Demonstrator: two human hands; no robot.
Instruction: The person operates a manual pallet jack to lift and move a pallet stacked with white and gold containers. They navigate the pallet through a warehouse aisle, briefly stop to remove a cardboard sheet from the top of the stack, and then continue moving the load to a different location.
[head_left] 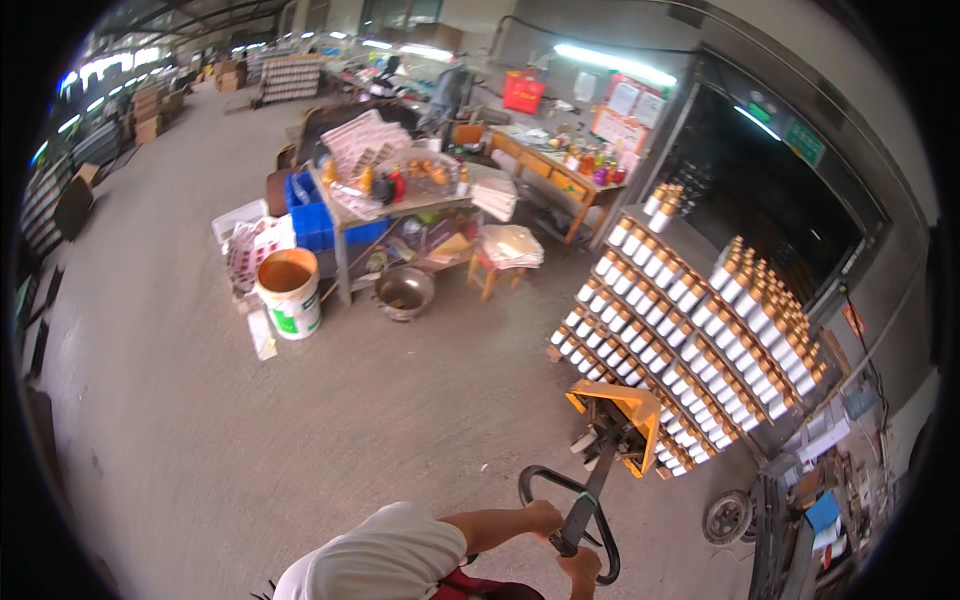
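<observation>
Both of my hands are on the black loop handle of a yellow pallet jack (636, 408). My left hand (543, 518) is closed round the handle (598, 506) near its middle bar, with the arm stretched out from a white sleeve. Lower down, my right hand (580, 565) grips the same loop on its near side. Beyond the jack's yellow frame rises a tilted-looking stack of white cylinders with brown ends (690, 335), set in tiers between dark boards. The jack's forks are hidden beneath this load.
A cluttered worktable (400, 205) stands ahead to the left, with a white bucket (290, 290), a metal basin (403, 292) and a small stool (495, 270) round it. Behind the load is a dark doorway (760, 190). A wheel (728, 517) and piled scrap lie at right.
</observation>
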